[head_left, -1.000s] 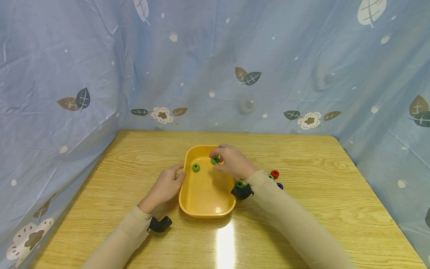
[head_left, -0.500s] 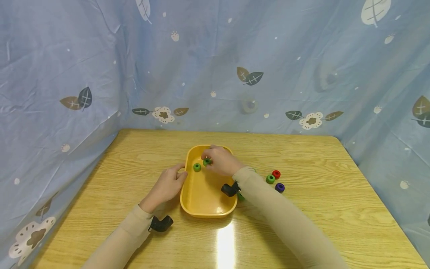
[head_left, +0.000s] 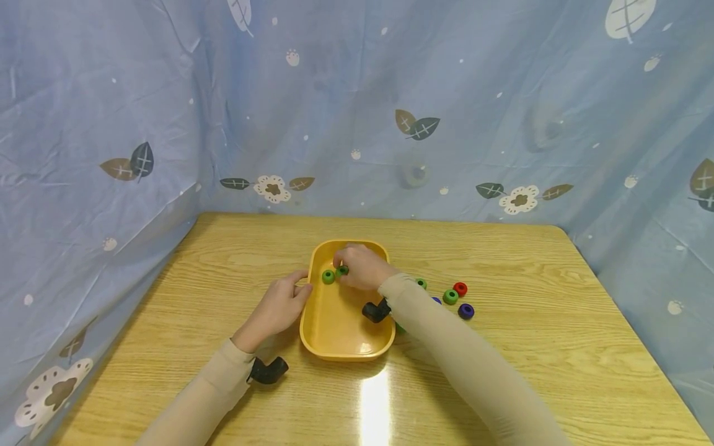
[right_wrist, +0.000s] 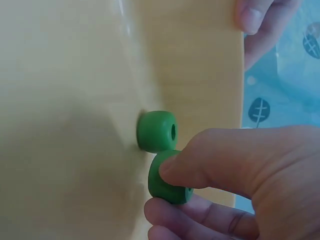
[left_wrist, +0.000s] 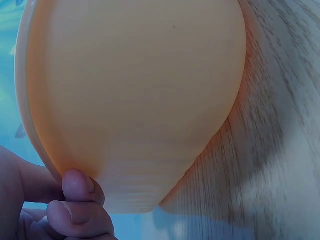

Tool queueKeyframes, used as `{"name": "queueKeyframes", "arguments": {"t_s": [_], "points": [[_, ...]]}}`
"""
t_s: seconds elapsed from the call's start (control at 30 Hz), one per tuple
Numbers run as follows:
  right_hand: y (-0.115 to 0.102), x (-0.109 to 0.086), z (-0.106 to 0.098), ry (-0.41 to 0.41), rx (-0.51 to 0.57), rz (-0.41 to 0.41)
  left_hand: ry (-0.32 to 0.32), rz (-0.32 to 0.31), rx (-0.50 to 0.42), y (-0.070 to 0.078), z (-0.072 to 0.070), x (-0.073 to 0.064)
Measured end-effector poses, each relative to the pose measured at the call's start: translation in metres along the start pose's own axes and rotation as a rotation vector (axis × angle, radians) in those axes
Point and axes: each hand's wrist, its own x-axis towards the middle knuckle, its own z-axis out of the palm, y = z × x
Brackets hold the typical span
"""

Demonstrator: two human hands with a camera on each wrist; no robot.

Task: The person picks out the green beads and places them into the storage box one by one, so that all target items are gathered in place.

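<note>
Left hand [head_left: 277, 306] grips a tray [head_left: 346, 322] by its left edge. Right hand [head_left: 365, 266] pinches a bead [right_wrist: 170, 192] near the far-left corner.

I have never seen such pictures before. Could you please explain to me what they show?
No robot here: a person works with bare hands. The wide picture is taken from the head, the two close ones from the wrists. The left grip holds the rim of a yellow tray; inside it, the right grip pinches a green bead beside another green bead. On the wooden table, right of the tray, lie a red bead, a purple bead and other beads.
</note>
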Motion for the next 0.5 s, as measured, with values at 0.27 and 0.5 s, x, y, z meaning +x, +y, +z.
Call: {"name": "queueKeyframes", "arguments": {"t_s": [0.27,0.5], "points": [[-0.0009,0.0053,0.0040,-0.044,0.005,0.050,0.011,0.004,0.014,0.0001,0.0002,0.0001],[-0.0004,0.0063,0.0063,-0.053,-0.004,0.055,0.019,0.003,0.028,0.0001,0.0007,0.0012]]}}
